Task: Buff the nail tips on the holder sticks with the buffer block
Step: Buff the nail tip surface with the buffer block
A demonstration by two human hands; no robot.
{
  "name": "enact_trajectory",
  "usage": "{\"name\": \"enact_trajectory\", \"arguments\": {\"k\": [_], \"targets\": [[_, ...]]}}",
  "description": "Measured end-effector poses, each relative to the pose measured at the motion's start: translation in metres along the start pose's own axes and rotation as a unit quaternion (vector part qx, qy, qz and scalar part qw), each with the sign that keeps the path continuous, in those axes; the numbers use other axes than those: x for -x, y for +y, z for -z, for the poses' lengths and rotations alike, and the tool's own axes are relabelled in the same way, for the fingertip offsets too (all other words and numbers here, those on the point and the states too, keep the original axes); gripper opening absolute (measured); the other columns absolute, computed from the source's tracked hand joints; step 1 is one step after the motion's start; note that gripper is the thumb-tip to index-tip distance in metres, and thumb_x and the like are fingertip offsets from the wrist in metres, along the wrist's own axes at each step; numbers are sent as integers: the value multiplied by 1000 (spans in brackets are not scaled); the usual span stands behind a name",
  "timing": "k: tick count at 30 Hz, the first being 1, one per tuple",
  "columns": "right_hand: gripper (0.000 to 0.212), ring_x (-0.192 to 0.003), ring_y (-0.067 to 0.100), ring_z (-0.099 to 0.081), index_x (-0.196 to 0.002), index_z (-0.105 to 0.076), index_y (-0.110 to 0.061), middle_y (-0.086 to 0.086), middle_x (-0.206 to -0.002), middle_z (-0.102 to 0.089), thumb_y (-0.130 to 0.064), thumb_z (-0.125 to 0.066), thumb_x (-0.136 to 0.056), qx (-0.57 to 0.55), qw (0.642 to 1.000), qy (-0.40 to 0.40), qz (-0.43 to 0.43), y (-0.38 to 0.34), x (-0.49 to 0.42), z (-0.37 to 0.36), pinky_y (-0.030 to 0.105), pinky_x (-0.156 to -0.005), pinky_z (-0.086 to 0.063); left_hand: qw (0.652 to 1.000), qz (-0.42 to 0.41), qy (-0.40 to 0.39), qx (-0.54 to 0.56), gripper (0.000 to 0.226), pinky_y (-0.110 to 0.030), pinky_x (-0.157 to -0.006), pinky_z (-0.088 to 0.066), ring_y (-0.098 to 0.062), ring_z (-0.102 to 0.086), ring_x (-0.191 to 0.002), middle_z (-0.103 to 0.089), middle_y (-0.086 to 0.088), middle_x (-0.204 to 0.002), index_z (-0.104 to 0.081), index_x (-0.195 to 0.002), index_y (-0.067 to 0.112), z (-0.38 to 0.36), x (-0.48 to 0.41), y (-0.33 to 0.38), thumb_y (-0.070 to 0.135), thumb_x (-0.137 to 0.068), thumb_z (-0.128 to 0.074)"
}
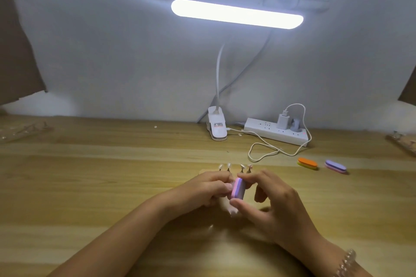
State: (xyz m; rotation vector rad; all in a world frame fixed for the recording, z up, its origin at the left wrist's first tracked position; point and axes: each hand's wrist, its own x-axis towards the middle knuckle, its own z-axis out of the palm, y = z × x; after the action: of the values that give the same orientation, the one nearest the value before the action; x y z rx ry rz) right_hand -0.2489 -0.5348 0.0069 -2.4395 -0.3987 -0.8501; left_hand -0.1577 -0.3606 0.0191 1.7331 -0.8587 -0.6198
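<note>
My left hand [208, 189] grips a bunch of clear holder sticks, and several nail tips [235, 167] fan out above my fingers. My right hand [267, 200] pinches a small pink-and-purple buffer block [238, 188] between thumb and forefinger, held upright. The block sits right against my left fingers and the sticks; the tip it touches is hidden behind it. Both hands hover just above the wooden table [112, 175] near its middle.
An orange-and-yellow buffer block [307, 163] and a purple one [335, 166] lie to the right. Behind stand a clip lamp base [216, 127], a white power strip [275, 134] and a looping white cable [263, 153]. Clear packets lie at the far left [20, 129] and far right [403, 141].
</note>
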Motion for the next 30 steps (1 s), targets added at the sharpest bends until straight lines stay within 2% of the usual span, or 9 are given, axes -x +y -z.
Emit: {"name": "enact_trajectory", "arguments": {"k": [4,7,9,11,12,15,21,26,30], "targets": [[43,-63,4,-49,-112,-68,-23,-13,-90,-59,-50,-68,-78,1,1000,-3,-1,1,0,-1,24,-55,-47,996,-24,-28,-80,19,-12,-55,-35,4,-45,-53,-49,3,-78,-60,-106,2,6,2,-5,13,-103,-46],[44,-64,5,-50,-109,-68,-27,-17,-90,-58,-57,-62,-78,-6,1000,-6,-17,1,1,0,25,-54,-47,994,-50,-8,-97,22,-16,-57,-42,-1,-50,-57,-59,10,-83,-64,-115,3,6,3,-7,12,-105,-47],[43,-65,6,-52,-106,-68,-29,-20,-88,-57,-61,-61,-78,-10,999,0,-31,2,0,0,26,-55,-48,992,-64,14,-105,21,-19,-58,-45,-9,-52,-59,-62,14,-84,-66,-113,8,4,3,-10,12,-104,-48],[42,-65,7,-53,-102,-68,-29,-21,-86,-57,-63,-60,-78,-2,999,1,-34,4,0,-1,27,-55,-48,989,-76,31,-120,20,-23,-58,-46,-16,-54,-62,-64,5,-90,-67,-111,9,1,2,-13,11,-103,-49],[42,-65,8,-53,-100,-68,-30,-20,-85,-58,-64,-60,-77,-2,999,1,-39,5,1,-1,28,-55,-48,988,-84,38,-123,20,-23,-57,-46,-17,-54,-62,-64,1,-92,-68,-109,9,0,2,-15,12,-102,-50],[40,-64,13,-55,-92,-67,-31,-16,-83,-62,-68,-61,-77,-34,996,9,-78,7,-1,-1,29,-58,-47,984,-106,54,-129,18,-22,-55,-45,-12,-53,-58,-65,11,-87,-69,-104,15,-5,1,-17,15,-102,-52],[24,-63,15,-56,-93,-65,-31,-13,-88,-64,-50,-64,-79,-114,975,102,-161,14,-4,2,28,-63,-48,986,-105,102,-84,14,-30,-60,-52,-16,-60,-60,-71,6,-98,-70,-100,10,-7,-1,-19,9,-100,-55],[23,-66,14,-57,-102,-63,-27,-14,-89,-60,-37,-73,-83,-69,990,72,-99,4,-1,1,27,-61,-49,980,-113,142,-86,15,-24,-63,-49,-14,-66,-53,-74,10,-99,-74,-103,17,-10,-3,-25,9,-96,-63],[34,-68,9,-55,-106,-63,-28,-20,-93,-57,-45,-72,-78,-2,997,18,-73,1,1,-2,25,-57,-48,980,-111,150,-64,15,-26,-60,-51,-20,-68,-55,-76,3,-95,-74,-103,20,-9,-4,-29,12,-94,-66]]}}
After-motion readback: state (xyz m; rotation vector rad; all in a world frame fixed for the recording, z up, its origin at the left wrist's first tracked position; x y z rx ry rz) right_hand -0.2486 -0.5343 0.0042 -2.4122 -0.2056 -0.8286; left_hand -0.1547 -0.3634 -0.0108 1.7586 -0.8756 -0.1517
